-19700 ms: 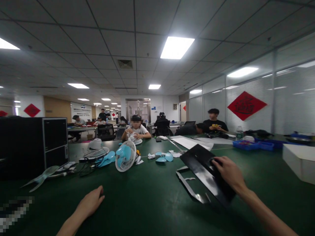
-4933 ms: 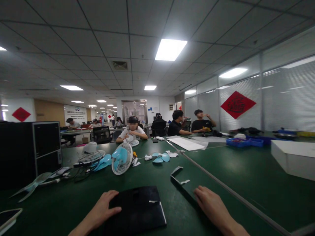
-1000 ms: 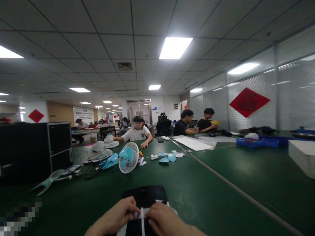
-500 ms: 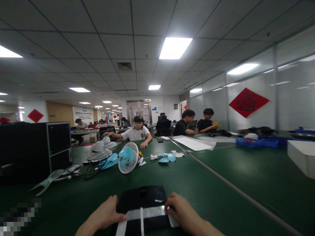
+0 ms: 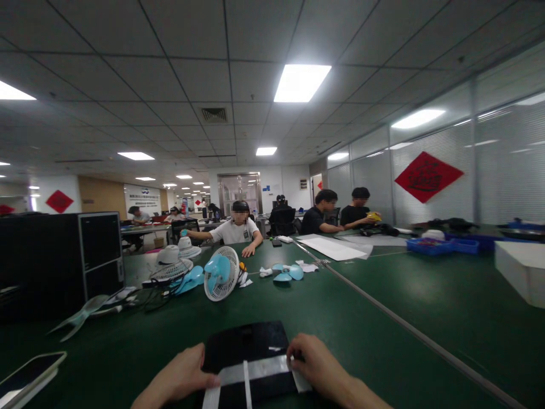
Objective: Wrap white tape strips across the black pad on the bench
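Observation:
In front of me on the green table lies a flat black object (image 5: 244, 335), its exact kind unclear. A silvery strip (image 5: 255, 368) runs across it, and narrow white bands (image 5: 247, 383) cross toward me. My left hand (image 5: 181, 372) grips its left edge, thumb on top near the strip's left end. At the right edge, my right hand (image 5: 317, 363) is closed, its curled fingers pinching at the strip's right end. A short pale piece (image 5: 300, 382) shows under that hand. The lower part of the black object is cut off by the frame.
A white fan with blue blades (image 5: 221, 274), loose blue blades (image 5: 287, 272) and cables (image 5: 159, 292) lie ahead. To the left stand a black computer case (image 5: 100, 250) and a phone (image 5: 32, 375). Across the table sits a person (image 5: 232, 232); a white box (image 5: 522, 270) is at right.
My hands stay at both edges of the black object, with only a slight shift of the right fingers. The person across has lifted a small blue piece off the white fan part.

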Action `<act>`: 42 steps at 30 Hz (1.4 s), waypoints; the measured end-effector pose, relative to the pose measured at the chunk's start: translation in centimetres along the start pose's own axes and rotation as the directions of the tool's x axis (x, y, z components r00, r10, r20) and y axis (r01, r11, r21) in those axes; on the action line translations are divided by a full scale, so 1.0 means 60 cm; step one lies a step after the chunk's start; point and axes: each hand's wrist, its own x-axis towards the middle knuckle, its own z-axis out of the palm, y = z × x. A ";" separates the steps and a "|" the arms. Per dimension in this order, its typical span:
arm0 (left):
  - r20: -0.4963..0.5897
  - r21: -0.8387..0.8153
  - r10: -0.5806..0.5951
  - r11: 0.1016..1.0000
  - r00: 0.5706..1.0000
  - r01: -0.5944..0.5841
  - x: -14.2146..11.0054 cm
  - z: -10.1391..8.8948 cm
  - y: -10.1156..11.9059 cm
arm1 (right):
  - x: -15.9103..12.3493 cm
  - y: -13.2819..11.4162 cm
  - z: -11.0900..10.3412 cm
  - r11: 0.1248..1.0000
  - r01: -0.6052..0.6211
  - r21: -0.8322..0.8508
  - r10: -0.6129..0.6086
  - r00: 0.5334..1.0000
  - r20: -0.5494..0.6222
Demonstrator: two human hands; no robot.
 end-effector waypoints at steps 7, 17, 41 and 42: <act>0.019 -0.035 0.003 0.999 1.000 -0.002 -0.004 -0.007 0.004 | 0.013 0.000 -0.009 0.999 0.020 -0.028 -0.020 1.000 0.010; -0.050 -0.072 -0.017 0.997 0.999 0.013 0.016 -0.014 -0.041 | 0.106 -0.065 0.022 0.957 0.258 -0.132 -0.252 0.966 0.059; -0.171 0.099 -0.115 0.986 0.979 0.133 0.062 -0.008 -0.146 | 0.132 -0.012 -0.017 0.989 0.078 -0.126 -0.094 0.987 -0.131; -0.141 0.072 -0.117 0.989 0.983 0.127 0.062 -0.010 -0.149 | 0.125 0.009 -0.037 0.994 0.015 -0.108 -0.034 0.983 -0.183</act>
